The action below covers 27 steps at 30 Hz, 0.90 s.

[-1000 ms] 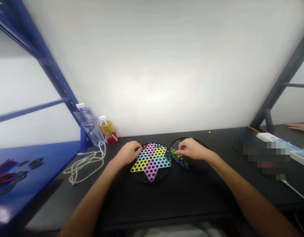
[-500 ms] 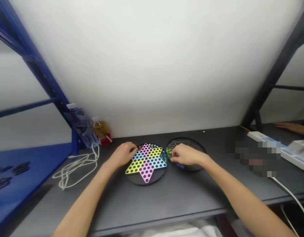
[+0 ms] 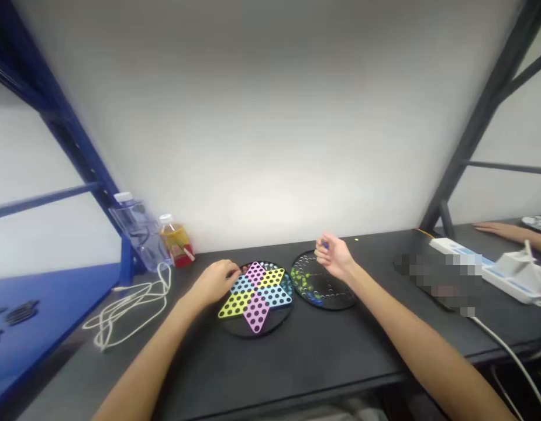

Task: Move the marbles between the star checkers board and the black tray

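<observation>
Centre of frame: right hand point(image 3: 334, 257) curls around blue piece point(image 3: 325, 245), over tray point(image 3: 327, 286); firm curl prevents dropping. Left hand point(image 3: 215, 282) beside board point(image 3: 255, 289); cannot tell grip.

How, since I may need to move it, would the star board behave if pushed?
The star board is probably stiff: its points look straight-edged, with no sag. It would likely slide sooner than roll or tip, as it lies broad and flat. The left hand, close by its edge, might hinder a push.
</observation>
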### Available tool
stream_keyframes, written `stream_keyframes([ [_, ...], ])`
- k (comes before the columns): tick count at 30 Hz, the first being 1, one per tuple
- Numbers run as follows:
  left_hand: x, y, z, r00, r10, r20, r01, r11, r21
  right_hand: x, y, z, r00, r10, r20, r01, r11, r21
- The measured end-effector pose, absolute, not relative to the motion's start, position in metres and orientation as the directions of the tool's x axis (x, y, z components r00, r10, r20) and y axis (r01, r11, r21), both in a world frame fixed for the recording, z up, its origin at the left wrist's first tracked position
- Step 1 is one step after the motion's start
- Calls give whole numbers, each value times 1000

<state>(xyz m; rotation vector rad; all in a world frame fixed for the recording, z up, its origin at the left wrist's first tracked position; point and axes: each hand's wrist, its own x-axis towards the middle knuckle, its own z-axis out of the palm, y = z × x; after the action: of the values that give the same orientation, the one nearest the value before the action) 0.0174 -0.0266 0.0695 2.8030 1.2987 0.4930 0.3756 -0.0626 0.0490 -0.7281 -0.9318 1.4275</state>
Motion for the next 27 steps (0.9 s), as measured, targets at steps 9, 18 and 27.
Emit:
stream_keyframes([
  [9, 16, -27, 70, 591, 756, 281, 738, -647, 191, 355, -91, 72, -339, 930, 142, 356, 267, -896],
  [18, 16, -27, 69, 597, 753, 277, 740, -650, 173, 358, -95, 68, -604, 797, -32, 689, 501, -523],
  [27, 18, -30, 72, 603, 749, 273, 744, -652, 148, 366, -89, 67, -393, 918, 59, 440, 244, -864],
])
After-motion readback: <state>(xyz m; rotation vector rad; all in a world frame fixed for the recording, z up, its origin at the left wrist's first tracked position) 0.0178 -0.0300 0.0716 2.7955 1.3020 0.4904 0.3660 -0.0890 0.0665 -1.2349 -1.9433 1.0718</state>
